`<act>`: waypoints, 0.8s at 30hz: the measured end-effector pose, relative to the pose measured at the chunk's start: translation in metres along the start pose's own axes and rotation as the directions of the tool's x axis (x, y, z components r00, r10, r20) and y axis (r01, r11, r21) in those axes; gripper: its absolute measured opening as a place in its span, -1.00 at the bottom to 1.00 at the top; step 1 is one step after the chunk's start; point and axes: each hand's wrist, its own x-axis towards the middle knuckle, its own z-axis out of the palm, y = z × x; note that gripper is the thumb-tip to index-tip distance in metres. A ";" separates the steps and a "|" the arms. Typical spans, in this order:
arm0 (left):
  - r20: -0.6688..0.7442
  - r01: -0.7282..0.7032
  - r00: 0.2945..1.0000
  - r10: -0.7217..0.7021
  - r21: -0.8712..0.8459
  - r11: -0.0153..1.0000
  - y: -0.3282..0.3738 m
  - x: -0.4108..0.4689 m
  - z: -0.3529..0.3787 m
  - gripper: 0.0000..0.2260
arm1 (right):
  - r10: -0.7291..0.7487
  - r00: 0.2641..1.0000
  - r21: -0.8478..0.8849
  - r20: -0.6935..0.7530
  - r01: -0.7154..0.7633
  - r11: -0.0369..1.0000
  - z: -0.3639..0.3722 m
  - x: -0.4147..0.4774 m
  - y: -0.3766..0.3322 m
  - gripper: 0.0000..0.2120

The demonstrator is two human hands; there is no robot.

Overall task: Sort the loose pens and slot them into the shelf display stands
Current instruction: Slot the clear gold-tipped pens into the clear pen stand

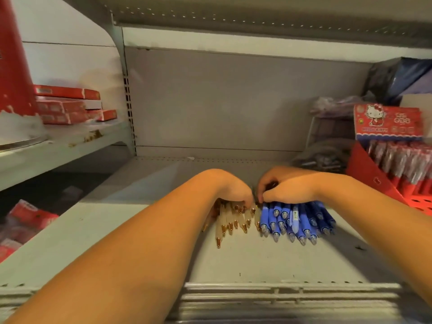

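Note:
Two bunches of pens lie on the grey shelf [233, 260], tips pointing toward me. On the left are several pale pens with gold tips [230, 222]. On the right are several blue pens with clear tips [297, 222]. My left hand [230, 187] rests curled over the far ends of the gold-tipped pens. My right hand [288, 184] is curled over the far ends of the blue pens, fingers bent down onto them. The pens' far ends are hidden under both hands. A red display stand [378, 174] with red pens stands at the right.
A red cartoon-cat box [388, 121] tops the stand. Plastic-wrapped packs [325, 157] lie behind it, and a dark bag [402, 76] at the back right. Red boxes [70, 105] are stacked on the neighbouring left shelf. A rail [292, 298] runs along the shelf's front edge.

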 end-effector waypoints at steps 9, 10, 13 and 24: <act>-0.035 0.019 0.999 -0.019 -0.010 1.000 0.008 0.010 0.003 -0.72 | -0.027 0.999 0.039 -0.022 0.028 0.999 0.003 0.001 0.011 -0.89; -0.043 0.046 0.998 -0.047 -0.010 0.999 0.007 0.010 0.003 -0.74 | -0.028 0.999 0.029 -0.027 0.029 0.999 0.004 0.001 0.011 -0.89; -0.069 0.130 0.989 -0.132 -0.037 0.991 0.005 0.008 0.002 -0.76 | -0.050 0.998 -0.005 -0.024 0.050 0.999 0.008 0.005 0.011 -0.89; -0.048 0.173 0.984 -0.172 0.032 0.984 0.022 0.011 0.005 -0.79 | -0.086 0.995 -0.027 0.049 0.087 0.996 0.009 0.011 0.010 -0.76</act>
